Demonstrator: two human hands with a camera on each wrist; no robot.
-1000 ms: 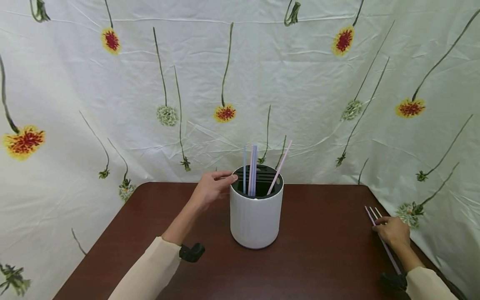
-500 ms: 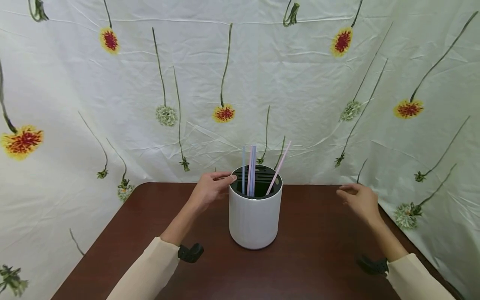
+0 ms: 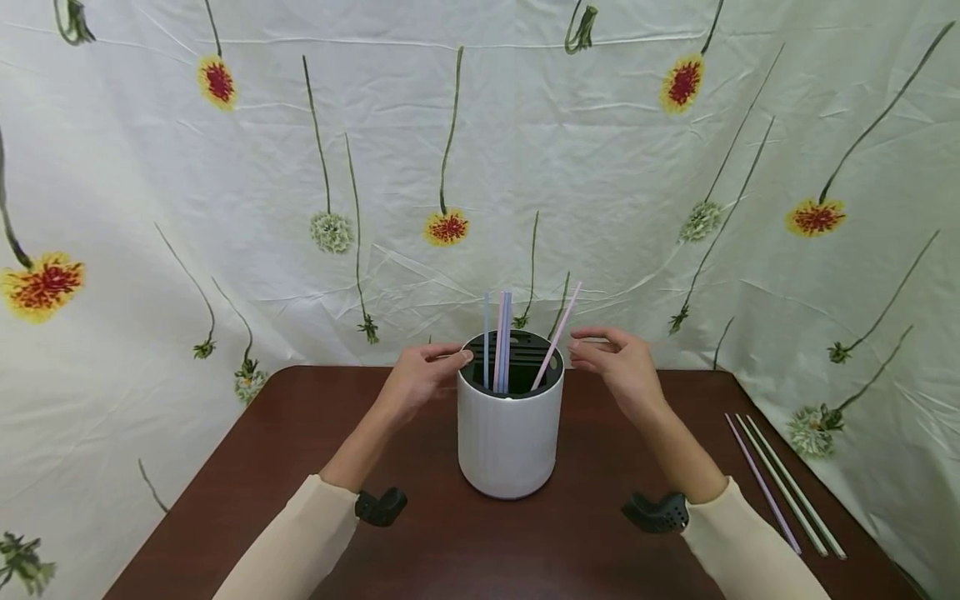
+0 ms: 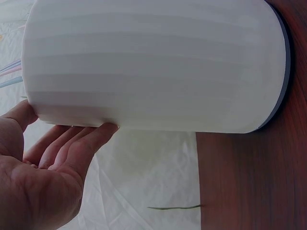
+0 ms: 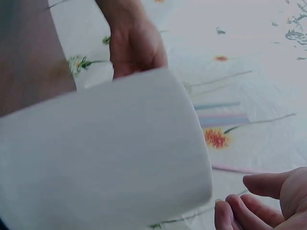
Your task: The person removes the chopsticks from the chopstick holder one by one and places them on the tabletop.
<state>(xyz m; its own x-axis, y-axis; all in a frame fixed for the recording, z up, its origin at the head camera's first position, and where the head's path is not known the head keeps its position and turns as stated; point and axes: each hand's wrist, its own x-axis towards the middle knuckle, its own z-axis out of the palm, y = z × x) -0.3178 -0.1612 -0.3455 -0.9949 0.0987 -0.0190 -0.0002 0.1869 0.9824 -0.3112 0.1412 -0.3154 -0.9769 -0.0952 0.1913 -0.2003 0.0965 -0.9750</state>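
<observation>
A white cylindrical holder with a black slotted top stands upright on the table. Several thin pastel sticks rise from its opening, among them a blue stick and a leaning pink stick. Whether they are straws or chopsticks I cannot tell. My left hand holds the holder's upper left side, its thumb at the rim and fingertips against the wall, as the left wrist view shows. My right hand hovers just right of the rim, fingers loosely bent, nothing between them in the right wrist view.
A purple stick and two pale green sticks lie side by side near the right edge of the brown table. Behind the table hangs a white flowered cloth.
My right hand has left the sticks at the right edge and moved left to beside the holder; those sticks stay on the table. My left hand and the holder keep their place.
</observation>
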